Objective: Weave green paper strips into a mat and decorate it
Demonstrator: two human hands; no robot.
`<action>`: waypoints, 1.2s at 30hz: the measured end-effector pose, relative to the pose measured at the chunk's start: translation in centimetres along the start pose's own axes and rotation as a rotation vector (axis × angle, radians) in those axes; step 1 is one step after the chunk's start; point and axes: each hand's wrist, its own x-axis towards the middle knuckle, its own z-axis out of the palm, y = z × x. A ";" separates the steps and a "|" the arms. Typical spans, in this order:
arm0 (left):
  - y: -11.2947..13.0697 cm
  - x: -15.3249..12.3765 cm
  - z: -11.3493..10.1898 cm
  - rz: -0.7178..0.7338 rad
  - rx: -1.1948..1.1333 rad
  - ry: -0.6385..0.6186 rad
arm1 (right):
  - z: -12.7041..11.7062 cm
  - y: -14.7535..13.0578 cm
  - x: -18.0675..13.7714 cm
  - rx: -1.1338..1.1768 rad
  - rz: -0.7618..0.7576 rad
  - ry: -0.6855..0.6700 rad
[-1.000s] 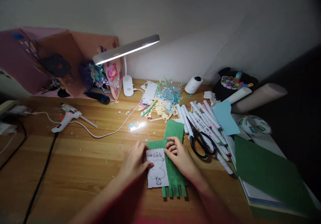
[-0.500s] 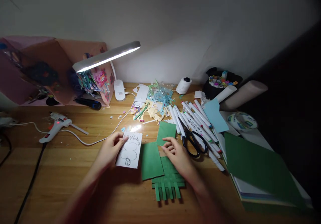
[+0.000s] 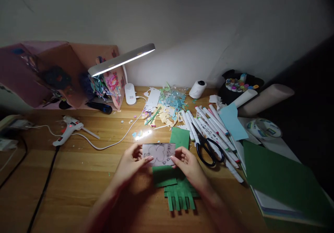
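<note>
A white card with a drawn cloud outline [image 3: 158, 154] is held sideways above the desk between both hands. My left hand [image 3: 130, 163] pinches its left edge, and my right hand [image 3: 187, 164] pinches its right edge. Under the card lies a green paper rectangle [image 3: 165, 176]. Below that sits a green piece cut into strips [image 3: 180, 195]. Another green sheet [image 3: 180, 137] lies just behind the card.
Black-handled scissors [image 3: 208, 149] and several white markers [image 3: 208, 125] lie to the right. A large green sheet [image 3: 283, 179] covers a paper stack at the right edge. Paper scraps [image 3: 167, 107], a lit desk lamp [image 3: 122, 60] and a glue gun [image 3: 68, 129] sit further back.
My left hand carried the white card off to the left, then brought it back to the middle turned sideways. My right hand left the green paper and took the card's right edge.
</note>
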 end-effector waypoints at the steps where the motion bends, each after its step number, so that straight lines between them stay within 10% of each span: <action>1: -0.5 -0.1 -0.1 -0.034 -0.095 -0.004 | 0.0 0.0 0.0 0.049 0.026 -0.021; 7: -2.1 -0.7 -1.6 -0.156 -0.205 -0.119 | -0.8 -0.7 -0.2 -0.037 0.122 -0.374; 11: -2.1 -0.8 -3.0 -0.102 0.011 -0.210 | -5.4 -2.4 1.8 -0.656 -0.265 0.194; 15: -2.3 -0.6 -2.9 0.002 0.290 -0.216 | -11.1 -4.2 5.0 -0.903 -0.345 0.526; 25: -2.7 -0.9 -1.9 0.089 0.487 -0.059 | -15.1 -3.2 8.4 -1.175 -0.253 0.615; 36: -1.8 -1.4 -1.7 0.046 0.690 -0.002 | -14.0 -4.1 8.4 -1.256 -0.211 0.503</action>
